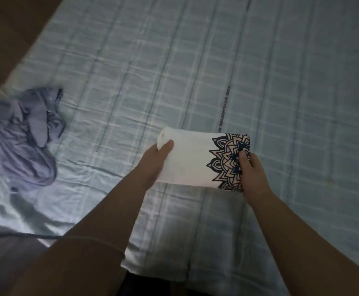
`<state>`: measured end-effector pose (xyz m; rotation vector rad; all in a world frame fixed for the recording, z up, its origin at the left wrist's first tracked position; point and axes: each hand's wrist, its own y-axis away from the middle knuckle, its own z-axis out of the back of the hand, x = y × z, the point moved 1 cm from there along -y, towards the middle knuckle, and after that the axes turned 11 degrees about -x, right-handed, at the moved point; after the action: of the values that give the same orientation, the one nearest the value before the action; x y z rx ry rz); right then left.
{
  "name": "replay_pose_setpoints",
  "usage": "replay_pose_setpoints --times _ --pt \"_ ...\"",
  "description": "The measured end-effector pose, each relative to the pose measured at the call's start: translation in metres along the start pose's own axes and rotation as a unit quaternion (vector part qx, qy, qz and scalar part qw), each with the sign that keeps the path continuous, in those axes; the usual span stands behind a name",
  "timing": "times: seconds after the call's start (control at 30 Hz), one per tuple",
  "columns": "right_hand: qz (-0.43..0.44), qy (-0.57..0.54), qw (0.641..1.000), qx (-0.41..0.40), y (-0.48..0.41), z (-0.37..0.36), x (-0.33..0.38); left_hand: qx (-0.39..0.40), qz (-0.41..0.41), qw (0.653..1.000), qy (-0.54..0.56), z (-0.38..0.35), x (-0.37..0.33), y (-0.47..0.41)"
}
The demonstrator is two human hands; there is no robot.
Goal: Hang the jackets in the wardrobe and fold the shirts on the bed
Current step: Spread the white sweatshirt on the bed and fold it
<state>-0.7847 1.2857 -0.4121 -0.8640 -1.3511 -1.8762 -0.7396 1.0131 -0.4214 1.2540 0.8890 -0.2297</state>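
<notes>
Crosswise on the bed (281, 82) lies the folded white shirt (192, 160), left grip (159, 159) clasping its plain end, right grip (252, 174) pinching the printed end; the crumpled lavender shirt (22, 135) sits toward the left edge.

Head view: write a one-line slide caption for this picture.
Left hand and right hand hold a folded white mandala-print shirt over the checked bed, a crumpled lilac garment nearby.
</notes>
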Motion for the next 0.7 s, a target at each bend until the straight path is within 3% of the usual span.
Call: replay_pose_setpoints --times 0.3,0.53,0.7 --pt "0.086 -0.052 0.990 0.099 0.126 0.055 0.130 -0.055 -0.113 0.991 0.056 0.033 -0.074 0.188" --pt "0.163 -0.069 0.962 0.208 0.230 0.083 0.234 -0.141 -0.238 0.958 0.073 0.072 -0.141 0.340" --pt "0.161 -0.100 0.944 0.271 0.287 0.084 0.261 -0.197 -0.311 0.927 0.071 0.105 -0.158 0.422"
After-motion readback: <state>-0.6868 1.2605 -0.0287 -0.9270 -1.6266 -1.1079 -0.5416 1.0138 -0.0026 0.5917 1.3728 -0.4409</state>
